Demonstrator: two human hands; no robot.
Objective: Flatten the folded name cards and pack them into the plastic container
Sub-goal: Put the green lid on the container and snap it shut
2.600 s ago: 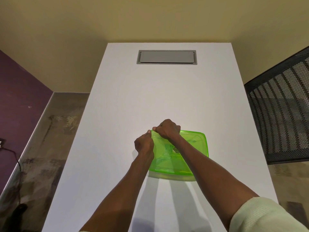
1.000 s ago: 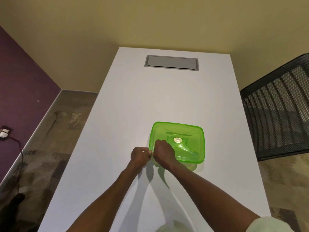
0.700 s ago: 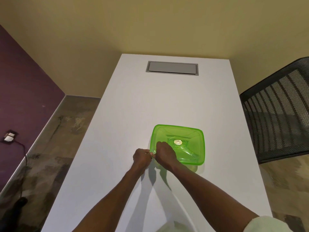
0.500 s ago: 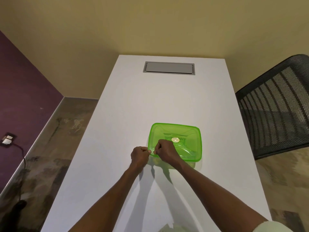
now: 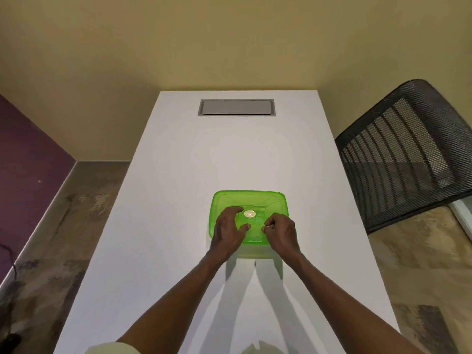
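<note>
On my far left I see a purple wall meeting a mottled brown-grey floor, with a dark cable trailing along the skirting at the lower edge. Behind everything runs a plain yellow wall. The white table stretches away from me down the middle of the view, its long edges running toward that wall, and a grey rectangular hatch is set flush into its far end.

On the near half of the table sits the green plastic container, lid on, a small pale disc at the lid's centre. My left hand lies on the lid's left part, fingers spread and bent, fingertips pressing the plastic, gripping nothing. My right hand rests over the lid's near right corner with fingers curled in; I cannot tell whether they pinch the rim or hold nothing. The cards inside I cannot make out through the tinted lid.

To the right stands a black mesh chair, its back just beside the table's edge.
</note>
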